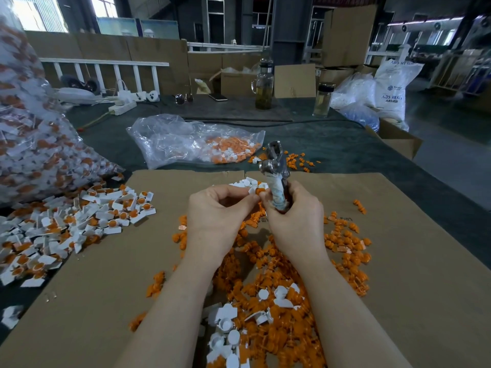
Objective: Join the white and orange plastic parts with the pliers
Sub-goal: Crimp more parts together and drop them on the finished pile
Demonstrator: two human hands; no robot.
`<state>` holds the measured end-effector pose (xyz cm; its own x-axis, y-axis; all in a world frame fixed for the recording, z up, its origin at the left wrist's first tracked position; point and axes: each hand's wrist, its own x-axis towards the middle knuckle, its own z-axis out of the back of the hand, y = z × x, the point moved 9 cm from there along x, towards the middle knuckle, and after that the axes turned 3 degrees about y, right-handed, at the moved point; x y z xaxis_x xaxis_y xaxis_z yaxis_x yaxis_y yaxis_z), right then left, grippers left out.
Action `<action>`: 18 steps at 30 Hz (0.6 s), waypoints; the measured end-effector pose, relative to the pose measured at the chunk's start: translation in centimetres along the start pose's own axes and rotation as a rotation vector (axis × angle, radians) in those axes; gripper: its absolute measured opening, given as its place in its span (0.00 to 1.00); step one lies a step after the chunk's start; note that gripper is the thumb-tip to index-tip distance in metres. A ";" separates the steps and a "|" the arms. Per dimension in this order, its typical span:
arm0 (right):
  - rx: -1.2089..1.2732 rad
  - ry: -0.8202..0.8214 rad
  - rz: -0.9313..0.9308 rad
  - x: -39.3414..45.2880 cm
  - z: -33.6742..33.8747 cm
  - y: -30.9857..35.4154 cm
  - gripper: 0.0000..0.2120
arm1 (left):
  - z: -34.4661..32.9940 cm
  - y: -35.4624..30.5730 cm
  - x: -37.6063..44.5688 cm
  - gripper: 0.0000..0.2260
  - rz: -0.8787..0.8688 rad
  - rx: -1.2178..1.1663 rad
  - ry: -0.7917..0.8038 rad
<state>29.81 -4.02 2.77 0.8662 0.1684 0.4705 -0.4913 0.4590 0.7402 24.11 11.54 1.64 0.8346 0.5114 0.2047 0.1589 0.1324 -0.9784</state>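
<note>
glass jug (264, 86) | bottle (322, 100) | sunglasses (183, 98) | phone (218, 97) | power strip (122, 106)

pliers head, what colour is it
Shiny silver metal pliers head, seen in the head view above the right hand.

A dim warehouse: cardboard boxes (345, 35) stacked far right, bright windows (37, 11) far left, a grey pillar (288, 25) between.

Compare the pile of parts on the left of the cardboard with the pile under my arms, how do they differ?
The left pile is mostly white pieces, each with an orange round set in it, seemingly already joined. The pile under the arms is mostly loose orange pieces with a few plain white ones mixed in. The left pile spills off the cardboard beside a full clear bag; the other lies wholly on the cardboard. Both show the same two colours.
</note>
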 end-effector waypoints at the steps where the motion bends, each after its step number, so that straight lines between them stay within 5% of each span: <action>1: 0.000 -0.002 0.002 0.0 0.0 0.0 0.07 | 0.0 0.0 0.0 0.06 -0.005 0.015 0.001; 18: 0.042 0.085 -0.015 0.2 -0.5 -0.1 0.05 | -0.1 -0.7 -0.1 0.06 -0.084 0.127 0.002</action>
<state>30.06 -3.61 2.56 0.8772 0.2361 0.4181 -0.4801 0.4251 0.7673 23.96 11.34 2.33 0.8221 0.4926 0.2853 0.1600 0.2809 -0.9463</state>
